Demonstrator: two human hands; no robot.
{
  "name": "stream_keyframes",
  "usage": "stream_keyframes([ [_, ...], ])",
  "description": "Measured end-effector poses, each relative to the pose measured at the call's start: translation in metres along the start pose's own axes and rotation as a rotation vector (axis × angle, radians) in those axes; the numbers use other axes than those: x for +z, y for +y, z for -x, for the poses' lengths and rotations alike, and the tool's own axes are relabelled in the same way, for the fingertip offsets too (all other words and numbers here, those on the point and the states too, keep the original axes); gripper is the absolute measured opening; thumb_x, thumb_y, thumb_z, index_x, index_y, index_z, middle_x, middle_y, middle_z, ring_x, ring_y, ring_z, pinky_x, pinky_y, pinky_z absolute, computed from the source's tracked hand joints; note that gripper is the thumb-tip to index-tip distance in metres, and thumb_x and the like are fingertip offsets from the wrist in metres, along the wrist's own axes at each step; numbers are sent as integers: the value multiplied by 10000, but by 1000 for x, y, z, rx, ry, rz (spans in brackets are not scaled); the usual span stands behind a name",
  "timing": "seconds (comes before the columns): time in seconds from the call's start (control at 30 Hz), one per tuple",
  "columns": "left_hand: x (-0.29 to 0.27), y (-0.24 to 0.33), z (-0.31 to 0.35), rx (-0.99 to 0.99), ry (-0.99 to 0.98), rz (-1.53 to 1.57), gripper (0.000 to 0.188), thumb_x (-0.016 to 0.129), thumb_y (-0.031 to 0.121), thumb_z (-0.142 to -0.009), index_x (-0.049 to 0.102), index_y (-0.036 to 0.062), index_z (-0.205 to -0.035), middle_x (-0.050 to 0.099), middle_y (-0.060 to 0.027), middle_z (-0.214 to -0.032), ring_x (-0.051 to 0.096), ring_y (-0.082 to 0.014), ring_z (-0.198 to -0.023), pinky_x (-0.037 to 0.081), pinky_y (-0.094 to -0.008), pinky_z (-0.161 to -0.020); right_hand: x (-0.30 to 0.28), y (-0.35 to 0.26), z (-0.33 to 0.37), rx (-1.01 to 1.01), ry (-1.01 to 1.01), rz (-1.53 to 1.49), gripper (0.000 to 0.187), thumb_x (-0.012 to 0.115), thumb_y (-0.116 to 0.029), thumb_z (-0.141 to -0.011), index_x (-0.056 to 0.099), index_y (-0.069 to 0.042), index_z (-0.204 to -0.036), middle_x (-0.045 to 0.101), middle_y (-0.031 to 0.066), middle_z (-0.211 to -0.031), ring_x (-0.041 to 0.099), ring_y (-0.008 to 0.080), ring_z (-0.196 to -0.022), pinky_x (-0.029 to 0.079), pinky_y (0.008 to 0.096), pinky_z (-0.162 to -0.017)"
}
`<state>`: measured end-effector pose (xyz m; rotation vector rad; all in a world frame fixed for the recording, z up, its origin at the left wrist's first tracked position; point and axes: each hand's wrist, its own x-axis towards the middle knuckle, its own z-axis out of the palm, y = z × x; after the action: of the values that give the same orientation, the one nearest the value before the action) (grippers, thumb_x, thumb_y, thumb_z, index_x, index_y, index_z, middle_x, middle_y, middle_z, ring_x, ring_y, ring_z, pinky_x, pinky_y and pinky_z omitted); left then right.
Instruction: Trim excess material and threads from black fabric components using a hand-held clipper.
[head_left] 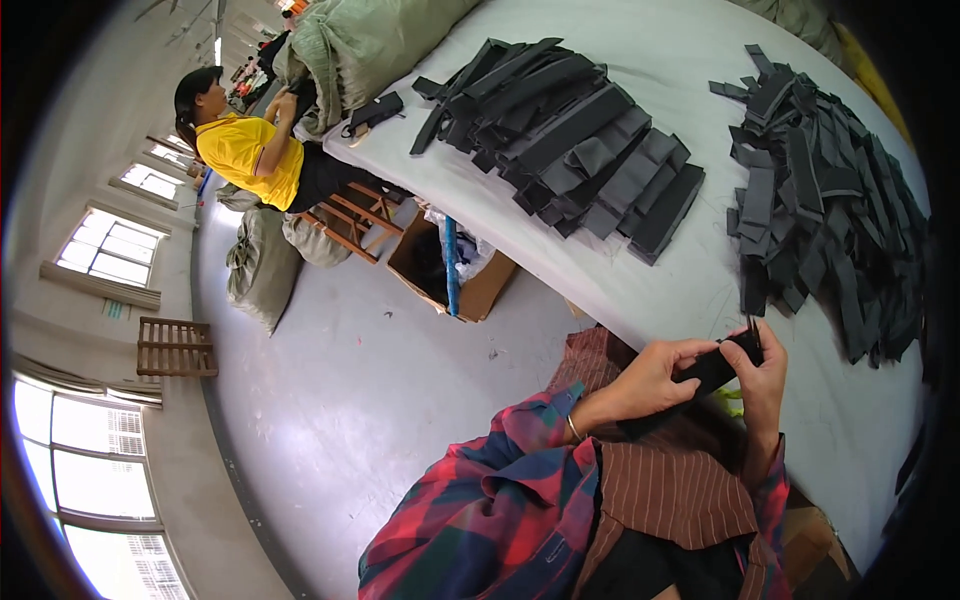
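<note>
Close to the table's near edge, my left hand (648, 382) pinches a black fabric strip (712, 372) between thumb and fingers. My right hand (762, 380) grips the other end of the same strip, thumb pressed on top. A thin dark tip sticks up by the right fingers; I cannot tell whether it belongs to the strip or to a small tool. Beyond my hands lies a spread pile of dark grey fabric strips (590, 130). To the right is a second, looser heap of similar strips (815, 200).
The white-covered table (690, 290) runs from far left to near right. A cardboard box (490, 290) with a blue bar stands on the floor beside it. A person in a yellow shirt (250, 155) sits at the far left, near large sacks (375, 50) and a wooden stool (345, 225).
</note>
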<state>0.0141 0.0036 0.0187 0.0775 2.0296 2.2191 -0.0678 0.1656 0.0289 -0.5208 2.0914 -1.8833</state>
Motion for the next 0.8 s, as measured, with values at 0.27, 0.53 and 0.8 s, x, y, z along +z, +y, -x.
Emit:
stream_keyframes([
  [0.27, -4, -14, -8, 43, 221, 69, 293, 613, -26, -783, 559, 26, -1066, 530, 28, -715, 461, -19, -657, 376, -195, -558, 15, -20, 3, -310, 138, 345, 95, 677, -10, -772, 586, -1, -797, 509, 31, -630, 450, 85, -562, 353, 230, -512],
  [0.53, -11, 1, 4, 254, 295, -456, 200, 660, 58, -798, 578, 28, -978, 544, -17, -905, 520, -91, -835, 431, -237, -757, -1, -35, -14, -184, 96, 95, 104, 641, -41, -828, 549, -12, -788, 486, -48, -692, 420, 30, -659, 349, 189, -600],
  [0.8, -9, -19, 0, -50, 174, 201, 133, 627, 118, -852, 516, 46, -867, 578, -8, -787, 489, -66, -736, 411, -248, -630, 3, -49, -32, -287, 255, 166, 112, 630, -17, -802, 551, 2, -725, 500, -17, -635, 421, 54, -595, 357, 221, -548],
])
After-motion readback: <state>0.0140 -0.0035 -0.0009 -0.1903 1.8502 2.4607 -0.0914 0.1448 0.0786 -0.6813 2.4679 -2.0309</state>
